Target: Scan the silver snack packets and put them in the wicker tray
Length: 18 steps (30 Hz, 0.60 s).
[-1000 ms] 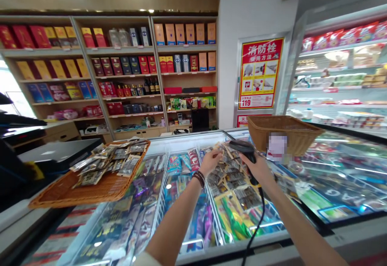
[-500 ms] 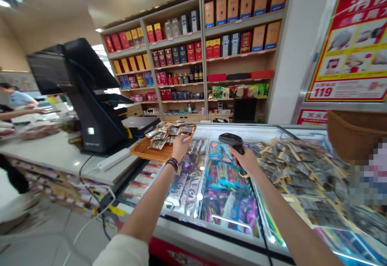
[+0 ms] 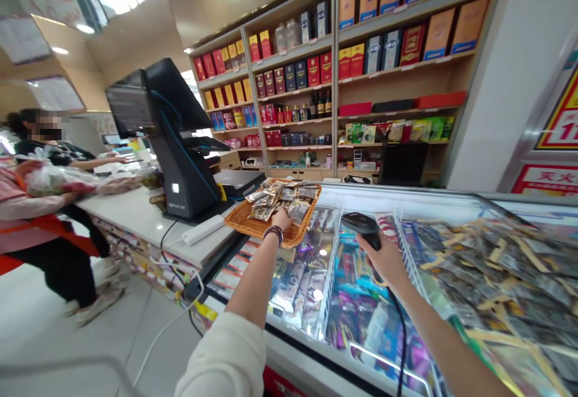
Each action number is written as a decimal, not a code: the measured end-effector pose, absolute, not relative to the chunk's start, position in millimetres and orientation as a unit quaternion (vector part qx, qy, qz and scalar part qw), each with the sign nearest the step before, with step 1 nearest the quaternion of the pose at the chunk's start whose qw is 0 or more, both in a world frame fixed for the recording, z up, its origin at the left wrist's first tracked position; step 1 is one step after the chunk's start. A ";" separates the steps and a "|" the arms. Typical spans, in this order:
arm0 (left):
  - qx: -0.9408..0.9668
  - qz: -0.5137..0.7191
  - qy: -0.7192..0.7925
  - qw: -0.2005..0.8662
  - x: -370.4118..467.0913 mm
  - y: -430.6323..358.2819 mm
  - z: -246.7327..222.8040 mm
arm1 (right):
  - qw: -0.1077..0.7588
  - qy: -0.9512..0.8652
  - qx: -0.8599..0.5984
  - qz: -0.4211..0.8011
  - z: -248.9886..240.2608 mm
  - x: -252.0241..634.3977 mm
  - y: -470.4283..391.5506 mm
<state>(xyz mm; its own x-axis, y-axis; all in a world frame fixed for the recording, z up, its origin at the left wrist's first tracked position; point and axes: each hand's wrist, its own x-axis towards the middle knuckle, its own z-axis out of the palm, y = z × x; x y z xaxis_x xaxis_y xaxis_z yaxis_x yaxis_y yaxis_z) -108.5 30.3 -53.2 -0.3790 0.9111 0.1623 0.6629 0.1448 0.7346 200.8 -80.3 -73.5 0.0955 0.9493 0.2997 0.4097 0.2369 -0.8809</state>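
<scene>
Right now your left hand [image 3: 282,219] rests over the snack packets [image 3: 280,195] in the wicker tray [image 3: 246,223]; its grip is hidden. Your right hand [image 3: 383,258] grips a barcode scanner [image 3: 361,226]. Beyond your left hand the tray overhangs the freezer lid [image 3: 428,216], so a push could tip it.

Both bare forearms stretch forward and away from the body, roughly side by side. The left arm rises from a pale cream sleeve at the elbow, its forearm angled upward and slightly rightward, with a dark beaded bracelet round the wrist just below the hand. The left hand [image 3: 283,218] is seen from the back, fingers curled down and forward, their tips hidden beyond the knuckles. The right arm comes in from the lower right, bare along its whole visible length, wrist straight. The right hand [image 3: 383,257] is closed in a fist-like grip, knuckles up, thumb on the near side, fingers wrapped round something above the palm.
</scene>
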 end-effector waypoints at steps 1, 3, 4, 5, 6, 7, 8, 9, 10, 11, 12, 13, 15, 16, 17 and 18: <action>0.536 0.376 0.739 0.161 -109.2 29.2 -53.1 | 0.483 -0.623 -0.556 0.263 -73.6 199.3 -81.5; 0.548 0.368 0.735 0.155 -110.3 25.2 -51.3 | 0.463 -0.644 -0.560 0.238 -72.0 195.3 -84.8; 0.556 0.364 0.732 0.151 -110.5 22.5 -49.6 | 0.452 -0.654 -0.563 0.226 -70.7 193.1 -86.8; 0.564 0.362 0.727 0.147 -110.4 19.6 -47.6 | 0.441 -0.662 -0.567 0.214 -69.4 190.8 -88.8; 0.569 0.364 0.723 0.145 -109.8 16.6 -45.3 | 0.432 -0.668 -0.570 0.203 -68.1 188.8 -90.7; 0.570 0.371 0.718 0.147 -108.7 13.7 -42.8 | 0.428 -0.673 -0.572 0.192 -67.1 187.0 -92.5; 0.569 0.382 0.712 0.151 -106.8 11.1 -40.2 | 0.428 -0.676 -0.572 0.183 -66.4 185.7 -94.1; 0.564 0.402 0.704 0.158 -103.8 8.9 -37.8 | 0.431 -0.677 -0.570 0.179 -66.0 185.0 -95.4; 0.557 0.430 0.691 0.169 -99.5 7.1 -35.7 | 0.434 -0.675 -0.569 0.178 -65.9 184.8 -96.4; 0.547 0.464 0.672 0.184 -93.6 5.8 -34.3 | 0.438 -0.673 -0.568 0.180 -66.1 185.2 -97.2; 0.538 0.504 0.644 0.205 -86.2 4.7 -33.9 | 0.441 -0.670 -0.567 0.186 -66.4 186.2 -97.7; 0.530 0.544 0.609 0.229 -77.1 3.9 -34.6 | 0.443 -0.667 -0.566 0.194 -66.9 187.6 -98.1; 0.514 0.613 0.529 0.283 -55.1 1.9 -40.4 | 0.451 -0.657 -0.565 0.214 -68.1 191.3 -98.7; 0.508 0.635 0.494 0.306 -43.0 0.4 -45.8 | 0.460 -0.649 -0.564 0.221 -68.6 193.3 -99.1; 0.501 0.649 0.470 0.326 -30.7 -1.4 -52.7 | 0.472 -0.640 -0.561 0.227 -69.0 195.4 -99.5; 0.500 0.653 0.452 0.346 -18.9 -3.4 -60.9 | 0.486 -0.631 -0.559 0.231 -69.2 197.4 -100.1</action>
